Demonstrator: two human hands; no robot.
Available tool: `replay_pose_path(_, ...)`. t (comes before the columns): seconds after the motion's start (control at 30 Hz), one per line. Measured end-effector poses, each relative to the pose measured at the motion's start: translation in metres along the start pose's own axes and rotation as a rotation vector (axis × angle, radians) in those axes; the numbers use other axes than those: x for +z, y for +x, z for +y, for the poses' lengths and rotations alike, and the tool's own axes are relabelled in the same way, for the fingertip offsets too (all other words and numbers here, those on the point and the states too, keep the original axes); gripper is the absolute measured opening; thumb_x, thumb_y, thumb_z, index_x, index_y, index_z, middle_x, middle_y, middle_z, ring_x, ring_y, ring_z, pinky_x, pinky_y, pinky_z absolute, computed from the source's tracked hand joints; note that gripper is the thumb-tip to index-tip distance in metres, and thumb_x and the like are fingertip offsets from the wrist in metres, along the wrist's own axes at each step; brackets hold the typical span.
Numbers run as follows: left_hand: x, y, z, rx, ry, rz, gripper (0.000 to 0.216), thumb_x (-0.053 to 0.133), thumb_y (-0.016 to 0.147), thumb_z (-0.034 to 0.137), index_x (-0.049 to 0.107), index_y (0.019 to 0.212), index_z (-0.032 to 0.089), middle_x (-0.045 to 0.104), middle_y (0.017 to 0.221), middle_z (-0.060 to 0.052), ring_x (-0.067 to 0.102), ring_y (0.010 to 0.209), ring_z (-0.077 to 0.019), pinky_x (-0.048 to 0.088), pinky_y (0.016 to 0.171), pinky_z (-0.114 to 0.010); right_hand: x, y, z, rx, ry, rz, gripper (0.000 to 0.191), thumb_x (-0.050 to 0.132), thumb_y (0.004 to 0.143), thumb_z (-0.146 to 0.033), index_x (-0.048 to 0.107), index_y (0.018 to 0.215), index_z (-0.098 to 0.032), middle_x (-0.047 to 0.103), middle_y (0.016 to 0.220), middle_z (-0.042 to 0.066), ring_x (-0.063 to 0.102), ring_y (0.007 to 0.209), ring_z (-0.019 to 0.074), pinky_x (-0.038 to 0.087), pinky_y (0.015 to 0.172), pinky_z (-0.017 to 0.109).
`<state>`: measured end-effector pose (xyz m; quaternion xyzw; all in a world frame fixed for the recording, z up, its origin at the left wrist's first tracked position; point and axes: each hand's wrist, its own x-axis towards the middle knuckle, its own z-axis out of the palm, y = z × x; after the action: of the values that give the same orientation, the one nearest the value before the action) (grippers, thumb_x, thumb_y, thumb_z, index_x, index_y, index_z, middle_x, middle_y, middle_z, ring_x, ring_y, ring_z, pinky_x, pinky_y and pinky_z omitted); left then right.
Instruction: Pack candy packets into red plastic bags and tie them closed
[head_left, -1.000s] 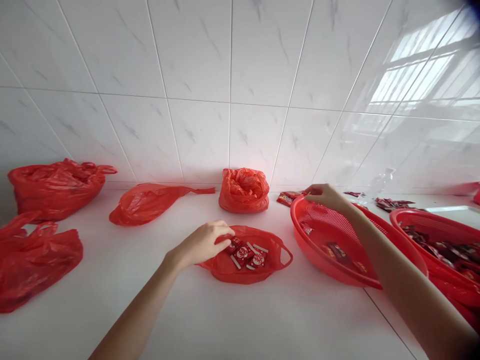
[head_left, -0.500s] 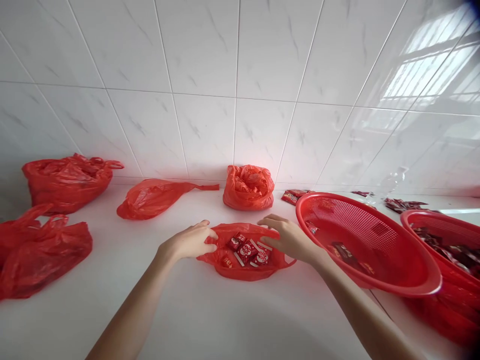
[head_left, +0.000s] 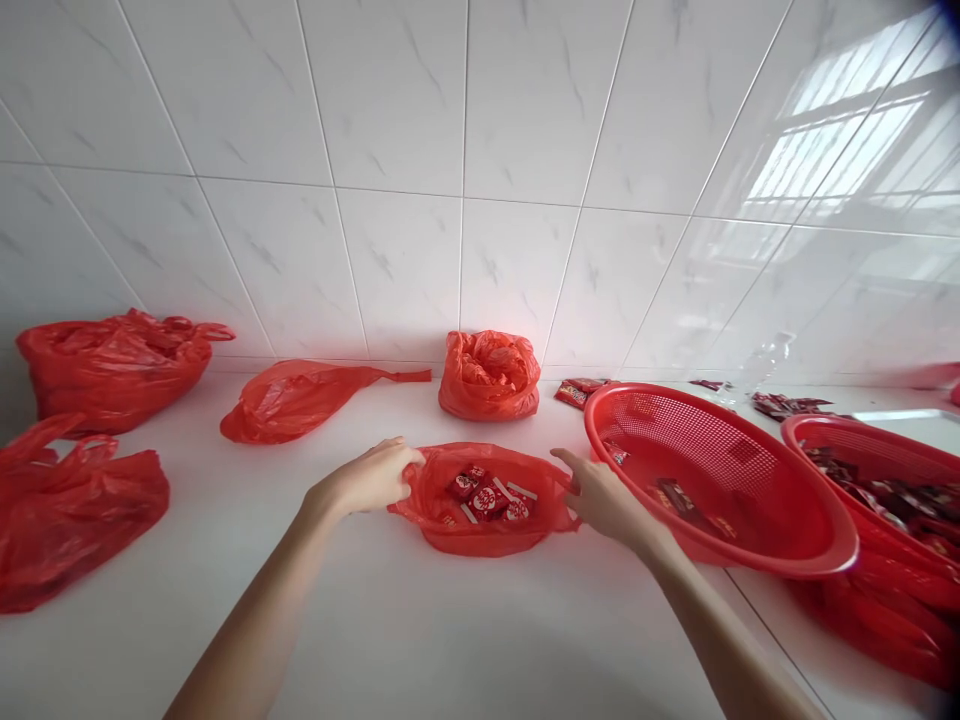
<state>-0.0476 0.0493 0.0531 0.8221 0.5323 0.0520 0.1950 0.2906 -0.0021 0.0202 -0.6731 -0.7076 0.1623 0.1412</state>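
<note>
In the middle of the white counter lies an opened red plastic bag (head_left: 480,540), its mouth spread wide. Several small red-and-white snack packets (head_left: 487,497) rest inside it. At the bag's left rim is my left hand (head_left: 377,476), fingers closed on the plastic. My right hand (head_left: 609,498) holds the opposite rim near the handle loop, with its index finger stretched out above the bag. The palm side of both hands is mostly hidden.
Right of the bag, a red perforated basket (head_left: 795,490) holds a few packets. Beyond it stands a fuller red basket (head_left: 817,432). A rolled-down red bag (head_left: 489,378) sits by the tiled wall. More red bags (head_left: 112,365) lie on the left. Loose packets (head_left: 577,392) lie behind the nearer basket.
My right hand has moved outward from the bag's inner edge to its right rim. The left hand has closed on the left rim. The bag's mouth is now stretched rounder.
</note>
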Motion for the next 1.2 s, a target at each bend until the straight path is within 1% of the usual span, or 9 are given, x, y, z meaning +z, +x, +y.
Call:
replay_pose_path(0.13,-0.028,-0.008,0.022,0.109,-0.367,0.272,0.04,0.062,0.083,0.034,0.068,0.122,0.028,0.063,0.129,-0.006,0.068,0.094,-0.0214,0.055,0.076,-0.03,-0.055,-0.001,-0.016,-0.104,0.627,0.09,0.051,0.067,0.08,-0.024,0.059,0.13,-0.021,0.063,0.072,-0.001,0.062,0.059,0.0156,0.053,0.057,0.029)
replay_pose_path(0.27,-0.061,-0.01,0.057,0.202,-0.708,0.58,0.039,0.073,0.081,0.039,0.069,0.116,0.023,0.065,0.129,-0.007,0.069,0.097,-0.0221,0.057,0.086,-0.035,-0.099,-0.005,-0.044,-0.263,0.928,0.239,0.039,0.077,0.078,-0.034,0.068,0.114,-0.021,0.067,0.076,0.002,0.058,0.06,0.0129,0.052,0.058,0.029)
replay_pose_path(0.43,-0.082,-0.004,0.106,0.465,-0.739,0.561,0.037,0.077,0.078,0.035,0.07,0.112,0.019,0.067,0.123,-0.01,0.069,0.1,-0.0232,0.057,0.091,-0.038,-0.113,0.002,-0.086,-0.45,1.007,0.301,0.037,0.078,0.079,-0.035,0.068,0.111,-0.02,0.072,0.091,0.006,0.062,0.068,0.0137,0.052,0.061,0.029)
replay_pose_path(0.63,-0.076,0.016,0.14,0.497,-0.656,0.561,0.049,0.076,0.079,0.032,0.063,0.125,0.023,0.069,0.113,-0.007,0.07,0.087,-0.0188,0.059,0.076,-0.033,-0.11,0.014,-0.114,-0.588,0.957,0.262,0.042,0.069,0.086,-0.04,0.063,0.122,-0.02,0.074,0.106,0.009,0.068,0.084,0.0175,0.056,0.075,0.034)
replay_pose_path(0.77,-0.073,0.026,0.135,0.443,-0.628,0.55,0.043,0.076,0.078,0.029,0.066,0.119,0.021,0.071,0.104,-0.006,0.07,0.083,-0.0178,0.058,0.074,-0.032,-0.108,0.013,-0.1,-0.549,0.875,0.397,0.043,0.067,0.087,-0.046,0.064,0.122,-0.021,0.073,0.108,0.009,0.069,0.095,0.021,0.057,0.083,0.038)
replay_pose_path(0.9,-0.075,0.022,0.122,0.416,-0.627,0.544,0.031,0.075,0.076,0.025,0.072,0.106,0.019,0.072,0.105,-0.006,0.07,0.085,-0.0179,0.058,0.078,-0.032,-0.111,-0.011,-0.061,-0.417,0.521,0.487,0.044,0.072,0.082,-0.051,0.069,0.117,-0.025,0.069,0.123,0.009,0.066,0.11,0.0271,0.054,0.094,0.044)
replay_pose_path(1.0,-0.077,0.016,0.117,0.398,-0.636,0.542,0.028,0.074,0.077,0.025,0.073,0.103,0.018,0.072,0.109,-0.006,0.07,0.088,-0.0187,0.058,0.08,-0.033,-0.113,-0.037,-0.024,-0.351,0.219,0.464,0.068,0.078,0.075,-0.053,0.058,0.136,-0.033,0.062,0.136,0.008,0.058,0.123,0.034,0.052,0.098,0.049)
replay_pose_path(1.1,-0.077,0.015,0.118,0.415,-0.638,0.518,0.025,0.075,0.077,0.026,0.073,0.1,0.017,0.073,0.109,-0.007,0.069,0.091,-0.0198,0.057,0.084,-0.035,-0.111,-0.053,0.001,-0.248,0.087,0.303,0.075,0.081,0.071,-0.05,0.055,0.14,-0.034,0.07,0.123,0.01,0.069,0.101,0.0332,0.059,0.077,0.044)
replay_pose_path(1.2,-0.075,0.018,0.125,0.447,-0.639,0.497,0.025,0.075,0.077,0.029,0.074,0.099,0.018,0.073,0.109,-0.007,0.068,0.096,-0.0203,0.056,0.089,-0.036,-0.109,-0.053,-0.001,-0.139,0.235,0.205,0.046,0.073,0.08,-0.043,0.068,0.123,-0.027,0.074,0.085,0.006,0.069,0.069,0.0233,0.056,0.058,0.035)
